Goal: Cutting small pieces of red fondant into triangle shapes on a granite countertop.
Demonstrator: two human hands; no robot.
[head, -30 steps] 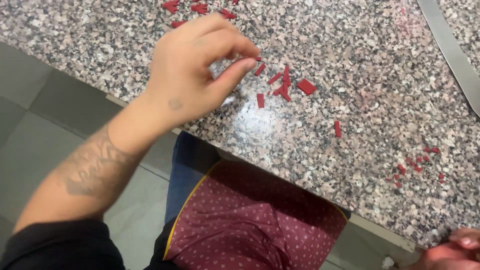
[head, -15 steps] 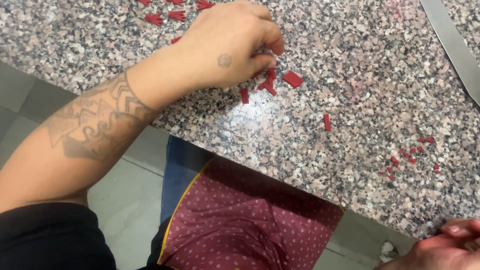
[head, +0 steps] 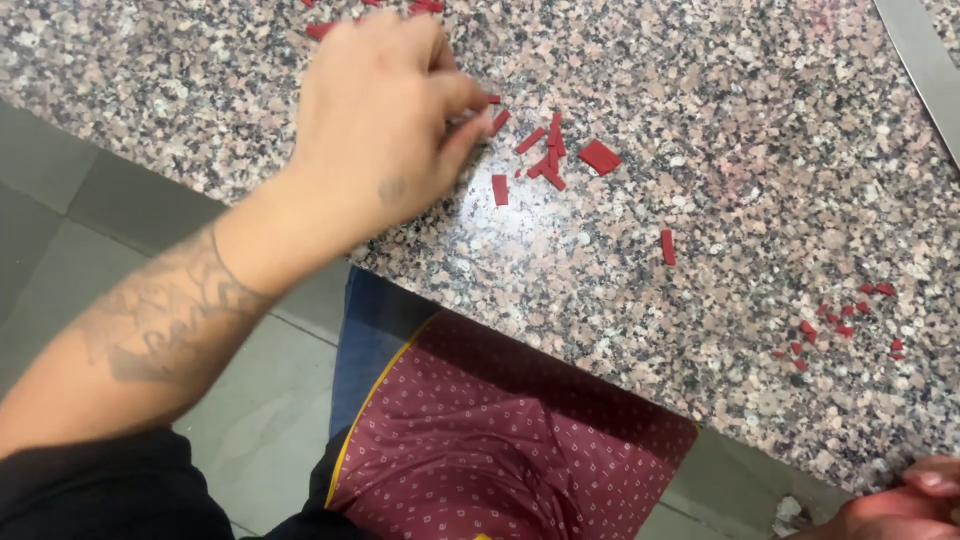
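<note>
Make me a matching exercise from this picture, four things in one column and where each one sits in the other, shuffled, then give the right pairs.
Things:
1. left hand
2. right hand
3. cluster of small red crumbs
4. grey metal strip

Places:
A. top right corner of the granite counter
B. bottom right corner of the view, at the counter's edge
C. upper middle, fingertips at the longer red pieces
D. right side of the counter, near its front edge

Pairs: 1-C, 2-B, 3-D, 4-A

Left forearm (head: 170, 330) bears dark tattoo lettering, a small mark on the left hand (head: 385, 120); black sleeve lower left; maroon dotted garment, yellow-edged.
</note>
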